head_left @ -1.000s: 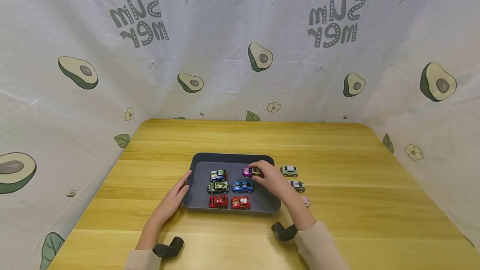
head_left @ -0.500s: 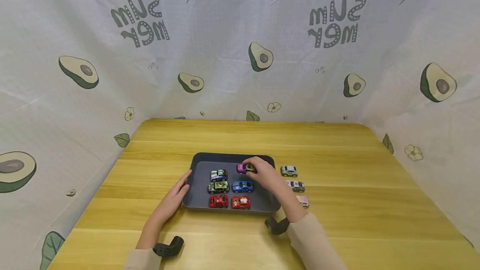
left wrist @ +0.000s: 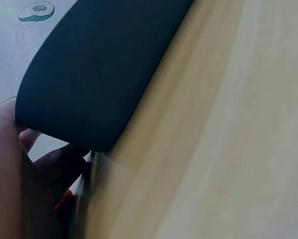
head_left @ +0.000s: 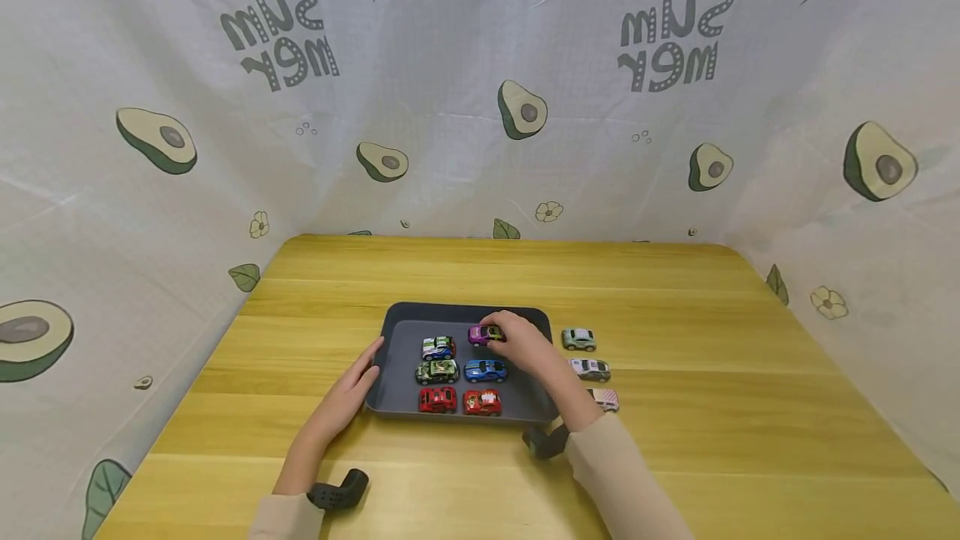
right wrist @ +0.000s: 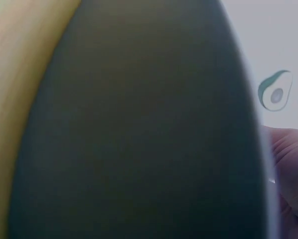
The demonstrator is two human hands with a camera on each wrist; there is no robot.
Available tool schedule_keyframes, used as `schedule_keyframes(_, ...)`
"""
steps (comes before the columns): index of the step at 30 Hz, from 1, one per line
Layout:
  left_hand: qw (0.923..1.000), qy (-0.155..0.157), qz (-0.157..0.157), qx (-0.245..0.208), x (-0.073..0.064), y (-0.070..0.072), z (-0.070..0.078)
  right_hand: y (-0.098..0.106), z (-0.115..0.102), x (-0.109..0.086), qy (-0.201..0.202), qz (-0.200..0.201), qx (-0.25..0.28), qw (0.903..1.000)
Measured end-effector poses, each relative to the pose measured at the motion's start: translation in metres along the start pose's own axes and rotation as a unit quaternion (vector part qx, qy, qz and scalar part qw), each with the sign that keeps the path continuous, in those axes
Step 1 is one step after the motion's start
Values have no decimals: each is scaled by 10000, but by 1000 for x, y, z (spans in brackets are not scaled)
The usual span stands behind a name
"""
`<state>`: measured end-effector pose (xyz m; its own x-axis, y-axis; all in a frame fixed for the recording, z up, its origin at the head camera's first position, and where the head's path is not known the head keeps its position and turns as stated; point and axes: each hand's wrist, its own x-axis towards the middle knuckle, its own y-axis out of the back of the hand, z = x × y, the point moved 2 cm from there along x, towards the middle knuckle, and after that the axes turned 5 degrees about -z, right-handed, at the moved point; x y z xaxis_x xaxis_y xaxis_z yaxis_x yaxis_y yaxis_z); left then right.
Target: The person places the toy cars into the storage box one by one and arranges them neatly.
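Over the far right part of the dark grey tray [head_left: 525,394], my right hand [head_left: 522,344] pinches a purple-and-yellow toy car [head_left: 480,335] between thumb and fingers. My left hand [head_left: 347,390] touches the tray's left wall with fingers extended along it. Inside the tray sit a white, blue and green toy car [head_left: 438,347], a camouflage toy car [head_left: 437,372], a blue toy car [head_left: 485,370] and two red toy cars, one plain [head_left: 437,399] and one with white markings [head_left: 482,402]. In the right wrist view the tray wall [right wrist: 139,124] hides the pinched car.
Right of the tray on the wooden table [head_left: 750,407] stand a pale green toy car [head_left: 579,339], a silver-grey toy car [head_left: 590,369] and a pink-and-white toy car [head_left: 604,399], partly behind the right forearm. A patterned cloth [head_left: 450,107] hangs behind the table.
My right hand has carried the purple toy car leftward and slightly farther back, beside the blue-and-blank row's far end. The left hand stays at the tray's left side.
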<state>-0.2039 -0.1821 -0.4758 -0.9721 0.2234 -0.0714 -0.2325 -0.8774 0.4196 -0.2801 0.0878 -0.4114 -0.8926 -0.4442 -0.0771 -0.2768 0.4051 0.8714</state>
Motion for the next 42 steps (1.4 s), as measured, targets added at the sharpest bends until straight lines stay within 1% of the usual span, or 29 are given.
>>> schedule_keyframes(6, 10000, -19, 1, 5, 0, 0, 0, -1, 0, 5, -16, -108, -67, 9999)
schedule_keyframes(13, 10000, -5, -5, 5, 0, 0, -1, -6, 1, 11, -115, -363, -260, 9989)
schedule_keyframes(19, 10000, -38, 2, -4, 0, 0, -1, -13, 3, 14, 19, -410, -267, 9988)
schedule_keyframes(23, 10000, -28, 4, -31, 0, 0, -1, -18, 3, 14, 99, -450, -276, 9986)
schedule_keyframes(26, 10000, 1, 4, -40, 0, 0, -1, -20, 3, 14, 94, -477, -347, 9982)
schedule_keyframes(28, 10000, 19, -4, -39, 0, 0, -1, -21, 3, 14, 20, -493, -338, 9982)
schedule_keyframes(33, 10000, 36, -37, -35, 0, 0, 0, -22, 3, 12, -73, -483, -282, 9984)
schedule_keyframes(42, 10000, 4, 28, -48, 0, 0, -1, -21, 4, 8, -6, -492, -188, 9986)
